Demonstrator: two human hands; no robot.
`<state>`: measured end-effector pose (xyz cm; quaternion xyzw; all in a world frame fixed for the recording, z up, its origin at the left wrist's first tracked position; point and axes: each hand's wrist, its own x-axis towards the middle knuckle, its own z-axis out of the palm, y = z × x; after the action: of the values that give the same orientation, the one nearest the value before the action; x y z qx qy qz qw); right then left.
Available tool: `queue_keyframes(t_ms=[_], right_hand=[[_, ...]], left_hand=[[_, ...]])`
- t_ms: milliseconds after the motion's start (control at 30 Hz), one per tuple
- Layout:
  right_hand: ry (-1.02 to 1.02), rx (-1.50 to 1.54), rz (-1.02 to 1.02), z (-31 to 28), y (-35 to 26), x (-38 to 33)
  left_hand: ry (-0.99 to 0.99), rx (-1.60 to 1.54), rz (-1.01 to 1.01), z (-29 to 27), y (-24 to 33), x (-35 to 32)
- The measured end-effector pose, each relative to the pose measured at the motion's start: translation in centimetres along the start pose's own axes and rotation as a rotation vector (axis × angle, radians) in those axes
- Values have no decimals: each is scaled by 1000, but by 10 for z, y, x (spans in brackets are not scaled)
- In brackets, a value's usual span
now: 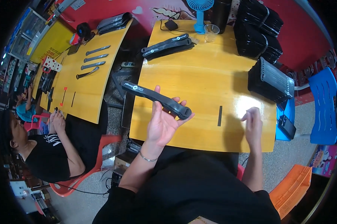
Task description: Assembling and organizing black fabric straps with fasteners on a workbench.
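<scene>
Strap look: your strap [149,95] is showing a dark, shiny, long flat body, with white print toward its left end and a rounded, slotted right end.
Strap place: it is slanting across your left fingers, its left end sticking out past the table's left edge.
Table room: yellow wood is showing on the table [191,76] between the strap pile [168,46] at the back and a dark strip [220,115] near the front; a black stack [269,80] is bordering the right side.
Left hand: your left hand [164,121] is gripping the strap, palm up, thumb on its near side.
Right hand: your right hand [253,121] is hovering near the front right corner, blurred, fingers bending; whether it is gripping anything, you cannot tell.
</scene>
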<state>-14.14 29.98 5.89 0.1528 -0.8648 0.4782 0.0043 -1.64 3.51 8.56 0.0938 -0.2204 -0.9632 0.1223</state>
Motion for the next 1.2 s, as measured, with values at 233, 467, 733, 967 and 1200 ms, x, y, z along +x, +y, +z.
queue_keyframes(t_ms=[233,467,733,967,1200], right_hand=[[-349,269,-282,61,-73,-15],[-506,388,-147,68,-110,-21],[-468,394,-138,75,-101,-29],[-541,950,318,78,-90,-28],[-418,1343,495,80,-79,-16]], left_hand=[[-20,42,63,2,-2,1],[34,262,126,-4,-1,-4],[66,379,197,-14,-7,-5],[104,471,186,-8,-12,-5],[118,476,83,-5,-13,-5]])
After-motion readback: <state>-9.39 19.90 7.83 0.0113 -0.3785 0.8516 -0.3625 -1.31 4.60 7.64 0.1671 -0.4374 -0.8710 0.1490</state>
